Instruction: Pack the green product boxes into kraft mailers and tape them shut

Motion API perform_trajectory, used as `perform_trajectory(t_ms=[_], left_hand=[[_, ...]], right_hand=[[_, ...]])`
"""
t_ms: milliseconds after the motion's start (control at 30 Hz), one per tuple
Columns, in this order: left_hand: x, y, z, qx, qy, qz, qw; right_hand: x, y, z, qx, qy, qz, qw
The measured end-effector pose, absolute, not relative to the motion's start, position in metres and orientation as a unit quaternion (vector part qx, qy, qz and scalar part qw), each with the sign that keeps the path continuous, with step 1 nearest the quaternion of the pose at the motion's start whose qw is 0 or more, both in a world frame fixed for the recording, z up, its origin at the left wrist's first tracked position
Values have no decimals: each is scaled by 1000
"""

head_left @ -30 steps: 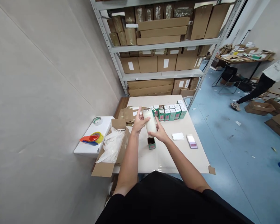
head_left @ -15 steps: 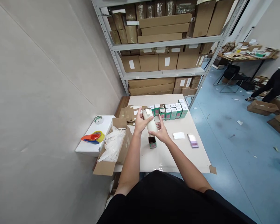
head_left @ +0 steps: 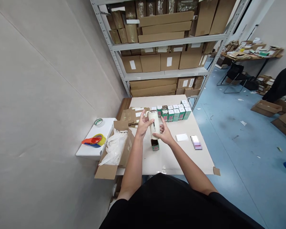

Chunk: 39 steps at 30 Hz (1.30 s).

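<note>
Between both hands, above the table, I hold a cream-white insulated bottle (head_left: 154, 126) with dark lettering on its side and a small strap loop at the top. My left hand (head_left: 143, 126) grips its upper left side, thumb across the front. My right hand (head_left: 165, 133) supports it low on the right, fingers curled round it. Just below the bottle stands a small green box (head_left: 155, 145), its top open and the inside dark. Behind the hands, several green-and-white boxes (head_left: 175, 114) stand in rows.
Flattened cardboard (head_left: 130, 116) lies at the table's back left. An open carton (head_left: 127, 149) with white plastic bags is at the left, beside a tape dispenser (head_left: 95, 140). A white card-like item (head_left: 182, 137) lies to the right. A loaded shelf rack (head_left: 165, 73) rises behind.
The bottle has been turned in my hands, so it is more upright and its dark lettering now faces me. The strap loop has come into view. The person at the far right has shifted.
</note>
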<state>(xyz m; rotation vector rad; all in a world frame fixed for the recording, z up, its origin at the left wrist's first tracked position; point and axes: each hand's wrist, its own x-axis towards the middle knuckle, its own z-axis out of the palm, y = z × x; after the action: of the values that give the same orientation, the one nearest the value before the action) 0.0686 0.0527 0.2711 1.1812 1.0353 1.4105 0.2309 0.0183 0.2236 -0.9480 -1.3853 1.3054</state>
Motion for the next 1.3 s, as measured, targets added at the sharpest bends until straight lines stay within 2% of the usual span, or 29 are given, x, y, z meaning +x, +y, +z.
perform_trajectory(t_ms=[200,500,600,667,800,867,933,1000,1100,1300], left_hand=[[68,47,272,492,555,609,280],[84,39,262,538,673,470,191],[88,43,252,557,697,422,162],[87,47,242,559,700,413,164],[76,53,220,548,688,435,190],[69,52,209,552,673,448,201],[63,50,199,558,664,448,216],[59,48,189,557,666,435,237],[55,46,174,546,675,424,259],[45,40,146,540,673,417,284]], right_hand=[[232,21,200,-479,-570,469,475],[214,11,178,-581,-638,294,412],[207,6,164,-600,-639,270,398],[206,5,151,-592,-636,293,399],[220,11,113,-475,-634,433,430],[228,15,89,-484,-587,477,441],[234,17,66,-563,-531,480,413],[234,18,44,-624,-503,484,352],[225,16,19,-659,-487,494,291],[207,19,-7,-703,-479,440,288]])
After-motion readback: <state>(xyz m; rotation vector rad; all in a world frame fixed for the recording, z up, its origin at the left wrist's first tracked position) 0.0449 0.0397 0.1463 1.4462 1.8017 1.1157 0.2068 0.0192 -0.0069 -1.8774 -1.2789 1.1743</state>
